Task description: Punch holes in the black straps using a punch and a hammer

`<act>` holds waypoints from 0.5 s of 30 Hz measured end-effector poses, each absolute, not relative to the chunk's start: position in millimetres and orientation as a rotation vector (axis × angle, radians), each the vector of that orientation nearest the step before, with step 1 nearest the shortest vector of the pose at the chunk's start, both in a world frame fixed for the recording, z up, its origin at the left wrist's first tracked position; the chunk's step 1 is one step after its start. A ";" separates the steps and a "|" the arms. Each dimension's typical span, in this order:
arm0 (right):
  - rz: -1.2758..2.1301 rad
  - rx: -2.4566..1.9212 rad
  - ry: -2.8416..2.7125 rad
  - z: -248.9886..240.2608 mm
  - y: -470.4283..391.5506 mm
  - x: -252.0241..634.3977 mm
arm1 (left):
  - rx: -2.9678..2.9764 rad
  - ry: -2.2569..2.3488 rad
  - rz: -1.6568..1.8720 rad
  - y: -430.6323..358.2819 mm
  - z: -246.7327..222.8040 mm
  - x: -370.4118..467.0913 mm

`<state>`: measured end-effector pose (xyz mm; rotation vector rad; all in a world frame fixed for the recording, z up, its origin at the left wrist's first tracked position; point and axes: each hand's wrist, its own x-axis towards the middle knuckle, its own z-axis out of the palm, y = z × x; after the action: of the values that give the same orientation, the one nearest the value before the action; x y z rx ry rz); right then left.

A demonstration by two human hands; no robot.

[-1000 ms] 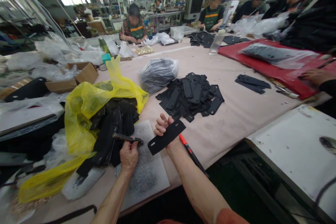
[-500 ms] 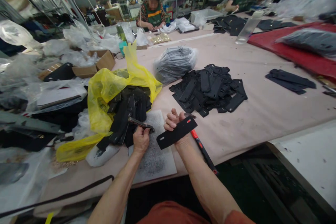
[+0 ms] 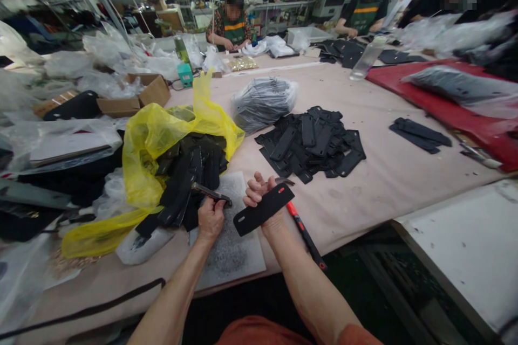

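Right hand (image 3: 262, 198) up over the pinkish bench (image 3: 388, 172), fingers (image 3: 254, 193) curled round a flat black strip with a slot at one end (image 3: 263, 209). Left hand (image 3: 210, 219) pinching a narrow dark metal tool (image 3: 211, 193) above the grey speckled pad (image 3: 230, 237). Looks risky: loose grip, easy slip onto the red-handled tool (image 3: 301, 229), or a nicked finger.

The right hand (image 3: 265, 202) is mostly hidden behind the black strap piece (image 3: 263, 209) it holds, the red-handled tool (image 3: 301, 229) at its four o'clock disappears under that wrist, and the yellow bag (image 3: 154, 140) covers much of its black pieces.
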<state>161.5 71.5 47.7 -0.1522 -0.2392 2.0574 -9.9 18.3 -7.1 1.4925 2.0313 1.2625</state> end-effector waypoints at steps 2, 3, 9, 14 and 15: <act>2.077 -0.133 -0.245 46.6 71.1 159.3 | 1.492 2.038 1.256 18.7 -6.9 -10.3; 2.086 -0.126 -0.246 46.2 70.9 158.2 | 1.491 2.038 1.251 18.9 -6.7 -10.5; 2.131 -0.159 -0.269 46.2 67.6 153.9 | 1.482 2.023 1.242 19.5 -4.7 -11.3; 2.161 -0.352 -0.362 43.8 68.0 150.2 | 1.496 2.000 1.276 19.6 -5.2 -11.8; 2.145 -0.455 -0.401 41.7 68.9 148.3 | 1.500 1.996 1.282 19.6 -5.4 -11.9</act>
<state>148.3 68.9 41.7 -0.4547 -0.4010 2.1449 -11.9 19.6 -5.4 1.4995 1.9963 1.2816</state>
